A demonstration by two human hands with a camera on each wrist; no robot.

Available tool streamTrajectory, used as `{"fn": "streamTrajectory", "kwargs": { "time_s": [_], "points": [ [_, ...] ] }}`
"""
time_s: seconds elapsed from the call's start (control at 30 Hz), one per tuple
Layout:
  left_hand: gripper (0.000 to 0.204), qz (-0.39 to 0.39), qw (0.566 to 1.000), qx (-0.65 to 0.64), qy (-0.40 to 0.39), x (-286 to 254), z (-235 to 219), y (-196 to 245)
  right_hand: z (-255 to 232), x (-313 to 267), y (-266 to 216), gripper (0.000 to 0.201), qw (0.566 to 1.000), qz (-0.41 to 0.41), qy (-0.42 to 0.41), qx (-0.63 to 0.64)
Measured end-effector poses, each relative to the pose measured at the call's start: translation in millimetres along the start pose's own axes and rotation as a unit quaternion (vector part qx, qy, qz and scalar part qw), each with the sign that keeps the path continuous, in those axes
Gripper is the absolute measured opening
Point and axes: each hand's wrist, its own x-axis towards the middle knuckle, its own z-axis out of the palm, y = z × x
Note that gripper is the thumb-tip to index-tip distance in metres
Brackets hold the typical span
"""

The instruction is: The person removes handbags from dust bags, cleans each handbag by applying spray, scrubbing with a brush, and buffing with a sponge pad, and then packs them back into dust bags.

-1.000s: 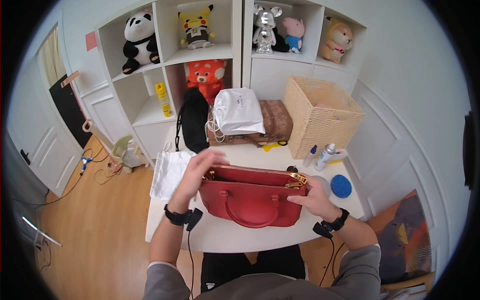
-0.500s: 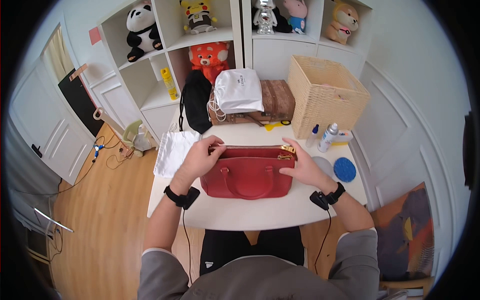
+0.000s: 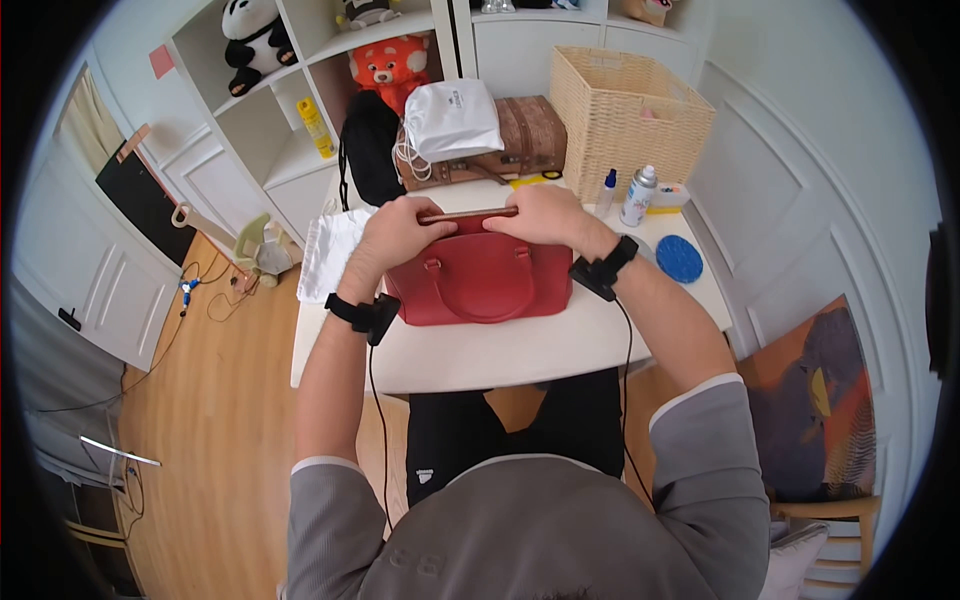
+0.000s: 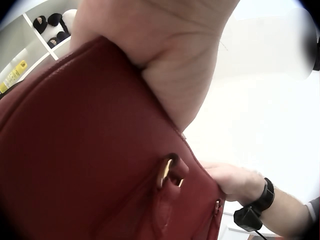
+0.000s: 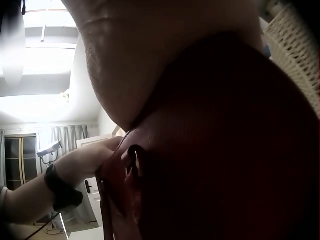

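Note:
A red leather handbag [image 3: 486,277] stands on the white table [image 3: 470,368], its two-handled front toward me. My left hand [image 3: 402,236] grips the top edge near the left end, thumb pointing inward along the opening. Closer to the middle and right, my right hand [image 3: 548,214] holds the same edge, thumb at the front rim and fingers over the far side. In the left wrist view the bag's front panel [image 4: 85,125] fills much of the picture, with a gold ring at the handle base. The fingertips of both hands are hidden behind the bag's rim.
A white cloth pouch [image 3: 332,250] lies left of the bag. Behind stand a black bag [image 3: 372,150], a brown case [image 3: 532,135] topped by a white dust bag [image 3: 452,118], and a woven basket [image 3: 630,125]. A spray can [image 3: 638,196] and blue disc [image 3: 679,259] are at right.
My right hand has moved from the bag's right end, by the gold zip hardware, inward along the top edge. My left hand stays near the left end. The head view has tipped further down.

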Motion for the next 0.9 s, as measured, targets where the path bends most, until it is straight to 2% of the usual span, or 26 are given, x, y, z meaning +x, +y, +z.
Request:
{"fn": "streamTrajectory", "kwargs": {
  "time_s": [0.1,0.17,0.3,0.33,0.4,0.47,0.57,0.7,0.77,0.83,0.9],
  "points": [
    [0.039,-0.004,0.999,-0.035,0.008,-0.8,3.6,-5.1,-3.8,9.3,8.5,0.047,0.998,-0.030,-0.056,0.029],
    [0.040,-0.002,0.998,-0.059,0.032,0.2,5.5,-6.1,-0.9,18.1,13.6,0.045,0.997,-0.024,-0.068,0.037],
    [0.042,-0.006,0.998,-0.057,0.035,3.9,7.2,-10.5,2.9,26.1,14.2,0.036,0.994,-0.004,-0.088,0.061],
    [0.041,-0.014,0.997,-0.077,0.016,4.5,7.0,-10.9,3.8,27.8,14.5,0.033,0.993,0.004,-0.095,0.076],
    [0.041,-0.022,0.995,-0.097,-0.002,8.5,4.2,-12.6,5.6,33.3,16.4,0.033,0.992,-0.003,-0.111,0.068],
    [0.040,0.001,0.993,-0.089,-0.082,14.9,0.3,-15.8,2.8,34.4,15.6,0.033,0.990,-0.005,-0.125,0.061],
    [0.043,-0.004,0.986,-0.114,-0.124,19.3,-4.6,-16.3,5.0,34.7,14.9,0.036,0.992,0.021,-0.122,0.041],
    [0.048,-0.013,0.985,-0.107,-0.132,17.8,-7.2,-12.3,4.8,26.8,11.5,0.042,0.995,0.023,-0.095,0.036],
    [0.051,0.027,0.982,-0.155,-0.109,18.2,-1.5,-21.1,-0.1,23.8,8.9,0.043,0.995,0.032,-0.082,0.048],
    [0.052,0.030,0.976,-0.192,-0.099,17.8,3.0,-27.6,-1.4,22.5,7.4,0.052,0.993,0.064,-0.099,0.033],
    [0.053,0.037,0.969,-0.229,-0.089,17.3,5.0,-30.2,-0.8,21.4,6.8,0.051,0.993,0.062,-0.098,0.035]
  ]
}}
